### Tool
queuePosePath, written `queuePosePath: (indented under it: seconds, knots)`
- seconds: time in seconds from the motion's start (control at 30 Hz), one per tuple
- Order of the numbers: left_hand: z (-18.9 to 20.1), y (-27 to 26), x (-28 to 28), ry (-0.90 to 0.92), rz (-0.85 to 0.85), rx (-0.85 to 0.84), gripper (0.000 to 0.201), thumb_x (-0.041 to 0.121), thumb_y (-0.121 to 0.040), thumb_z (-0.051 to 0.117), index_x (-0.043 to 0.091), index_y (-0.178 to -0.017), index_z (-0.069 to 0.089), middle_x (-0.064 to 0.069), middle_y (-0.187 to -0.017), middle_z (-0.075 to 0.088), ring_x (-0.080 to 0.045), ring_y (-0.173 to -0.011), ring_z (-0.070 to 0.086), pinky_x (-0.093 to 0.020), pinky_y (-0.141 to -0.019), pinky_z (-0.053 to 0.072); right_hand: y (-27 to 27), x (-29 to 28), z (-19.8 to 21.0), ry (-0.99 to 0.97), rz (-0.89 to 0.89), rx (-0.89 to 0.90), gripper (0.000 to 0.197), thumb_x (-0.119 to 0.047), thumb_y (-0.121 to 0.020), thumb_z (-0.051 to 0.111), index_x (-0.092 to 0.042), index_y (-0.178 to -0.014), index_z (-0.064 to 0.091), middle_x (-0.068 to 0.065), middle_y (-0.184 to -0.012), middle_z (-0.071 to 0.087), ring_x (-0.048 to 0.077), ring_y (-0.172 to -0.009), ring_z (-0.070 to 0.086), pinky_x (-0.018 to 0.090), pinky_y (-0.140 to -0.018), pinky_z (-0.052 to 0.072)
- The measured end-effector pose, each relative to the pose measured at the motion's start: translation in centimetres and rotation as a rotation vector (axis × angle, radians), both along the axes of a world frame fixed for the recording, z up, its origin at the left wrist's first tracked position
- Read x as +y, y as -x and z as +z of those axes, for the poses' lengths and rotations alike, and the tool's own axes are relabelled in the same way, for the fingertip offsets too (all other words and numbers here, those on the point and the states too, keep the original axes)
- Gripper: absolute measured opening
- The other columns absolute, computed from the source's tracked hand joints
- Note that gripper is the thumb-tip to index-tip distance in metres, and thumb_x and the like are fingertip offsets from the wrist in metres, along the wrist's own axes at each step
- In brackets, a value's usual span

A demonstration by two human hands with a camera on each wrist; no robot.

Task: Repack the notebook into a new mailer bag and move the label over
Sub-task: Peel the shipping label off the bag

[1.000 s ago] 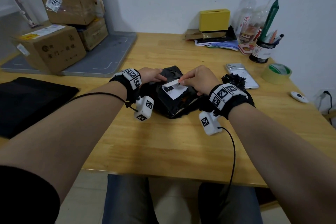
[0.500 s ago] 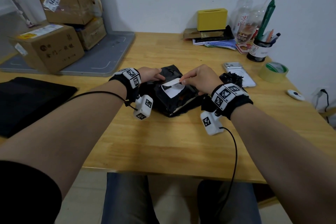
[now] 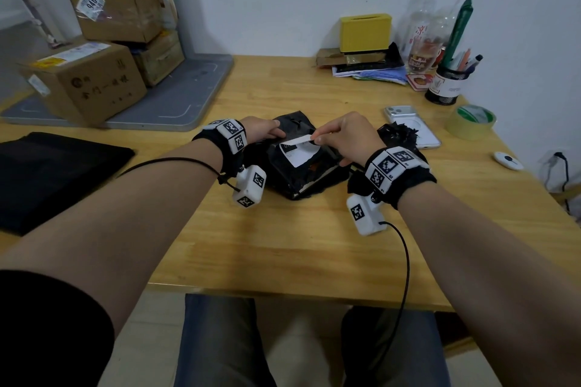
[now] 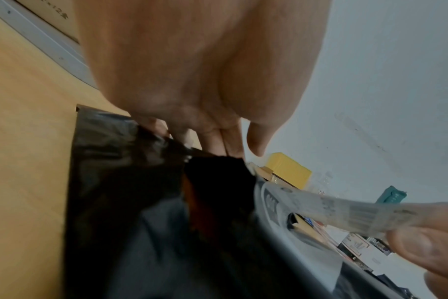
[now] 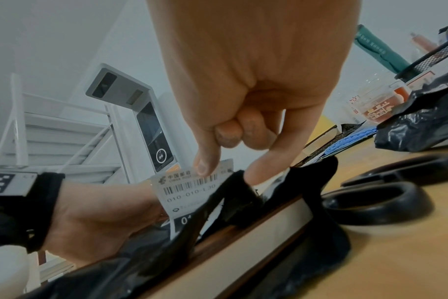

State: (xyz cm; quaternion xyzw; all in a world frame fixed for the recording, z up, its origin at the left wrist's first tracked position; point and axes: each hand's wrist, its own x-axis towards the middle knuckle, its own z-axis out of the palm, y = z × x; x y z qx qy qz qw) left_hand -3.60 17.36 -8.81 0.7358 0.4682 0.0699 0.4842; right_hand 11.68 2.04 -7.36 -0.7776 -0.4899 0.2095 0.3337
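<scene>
The right hand [image 3: 342,138] pinches the white barcoded paper label's [image 3: 298,151] lifted far edge, its stuck part toward the person, while the left hand's [image 3: 262,130] straight fingers press the crumpled black plastic mailer bag [image 3: 292,176].

Both my hands are crowding the torn black mailer [image 3: 295,166] mid-table, so nothing is passing between them. Bare wood [image 3: 283,245] in front of me is lying open for a hand. On my right, scissors [image 5: 386,194] are sitting just beside the parcel, with a crumpled black scrap [image 3: 397,133], phone [image 3: 408,122] and tape roll [image 3: 471,121] blocking beyond. On my left, a flat black bag [image 3: 56,173] and cardboard boxes [image 3: 85,82] are hemming that side.
</scene>
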Motion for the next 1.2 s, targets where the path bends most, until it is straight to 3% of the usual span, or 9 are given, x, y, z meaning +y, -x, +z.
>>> queuePosePath:
  seconds: [0.3, 0.5, 0.57, 0.67, 0.83, 0.93, 1.03, 1.1, 1.2]
  knots:
    - [-0.2, -0.3, -0.5, -0.044, 0.049, -0.020, 0.044, 0.036, -0.105, 0.038, 0.012, -0.120, 0.070, -0.006, -0.133, 0.062, -0.018, -0.122, 0.055, -0.022, -0.089, 0.035, -0.3, -0.8, -0.1, 0.003, -0.010, -0.013, 0.012, -0.026, -0.095, 0.070, -0.027, -0.098, 0.081, -0.028, -0.032, 0.042, 0.011, -0.047, 0.046, 0.049, -0.066, 0.064]
    - [-0.5, -0.4, -0.3, -0.017, 0.042, -0.034, 0.043, 0.034, -0.105, 0.037, 0.012, -0.121, 0.070, -0.003, -0.133, 0.062, -0.015, -0.123, 0.054, -0.020, -0.088, 0.033, -0.8, -1.2, -0.6, -0.026, -0.031, -0.047, 0.010, -0.032, -0.092, 0.073, -0.035, -0.088, 0.081, -0.025, -0.043, 0.055, 0.017, -0.045, 0.055, 0.051, -0.059, 0.062]
    - [-0.7, -0.3, -0.3, -0.014, 0.038, -0.043, 0.042, 0.033, -0.105, 0.038, 0.011, -0.120, 0.070, -0.002, -0.134, 0.061, -0.013, -0.124, 0.054, -0.019, -0.090, 0.033, -0.8, -1.3, -0.7, -0.030, -0.027, -0.039, 0.011, -0.032, -0.092, 0.073, -0.037, -0.087, 0.081, -0.022, -0.053, 0.063, 0.016, -0.043, 0.055, 0.052, -0.059, 0.062]
    - [-0.8, -0.3, -0.2, -0.005, 0.029, -0.044, 0.041, 0.034, -0.104, 0.039, 0.013, -0.119, 0.071, -0.001, -0.134, 0.061, -0.013, -0.124, 0.054, -0.020, -0.093, 0.033, -0.8, -1.6, -0.6, -0.030, -0.028, 0.003, 0.010, -0.028, -0.093, 0.072, -0.032, -0.092, 0.082, -0.008, -0.073, 0.070, 0.006, -0.036, 0.051, 0.047, -0.057, 0.063]
    - [-0.8, -0.3, -0.1, 0.010, 0.015, -0.025, 0.037, 0.037, -0.102, 0.042, 0.018, -0.114, 0.073, 0.001, -0.134, 0.062, -0.014, -0.123, 0.055, -0.021, -0.099, 0.036, -0.8, -2.2, -0.6, -0.029, -0.035, 0.064, 0.011, -0.027, -0.093, 0.072, -0.031, -0.090, 0.082, 0.000, -0.061, 0.060, 0.004, -0.032, 0.044, 0.046, -0.055, 0.063]
    - [-0.8, -0.3, -0.1, -0.005, 0.019, -0.026, 0.036, 0.036, -0.102, 0.044, 0.017, -0.114, 0.073, 0.001, -0.133, 0.063, -0.014, -0.122, 0.055, -0.021, -0.097, 0.036, -0.7, -2.3, -0.3, -0.045, -0.050, 0.068, 0.011, -0.025, -0.093, 0.072, -0.028, -0.093, 0.082, -0.009, -0.058, 0.060, 0.006, -0.037, 0.048, 0.045, -0.055, 0.063]
    - [-0.9, -0.4, -0.1, -0.014, 0.020, -0.021, 0.037, 0.036, -0.102, 0.044, 0.016, -0.115, 0.073, 0.000, -0.133, 0.063, -0.016, -0.122, 0.055, -0.023, -0.101, 0.038, -0.8, -2.8, -0.2, -0.053, -0.047, 0.076, 0.011, -0.023, -0.094, 0.072, -0.025, -0.094, 0.082, -0.010, -0.061, 0.057, 0.006, -0.042, 0.050, 0.044, -0.054, 0.063]
    - [-0.9, -0.3, -0.2, -0.025, 0.021, -0.016, 0.037, 0.037, -0.102, 0.044, 0.018, -0.114, 0.073, 0.000, -0.133, 0.063, -0.016, -0.122, 0.055, -0.025, -0.104, 0.038, -0.8, -3.1, -0.5, -0.055, -0.039, 0.077, 0.011, -0.023, -0.094, 0.071, -0.026, -0.092, 0.082, -0.002, -0.068, 0.066, 0.012, -0.050, 0.053, 0.043, -0.052, 0.063]
    - [-1.0, -0.3, -0.2, -0.033, 0.037, -0.022, 0.035, 0.038, -0.101, 0.046, 0.020, -0.110, 0.074, 0.002, -0.131, 0.064, -0.016, -0.119, 0.056, -0.025, -0.104, 0.039, -0.5, -3.5, -0.7, -0.080, -0.030, 0.074, 0.012, -0.024, -0.094, 0.071, -0.029, -0.090, 0.082, 0.007, -0.085, 0.076, 0.030, -0.066, 0.064, 0.041, -0.050, 0.062]
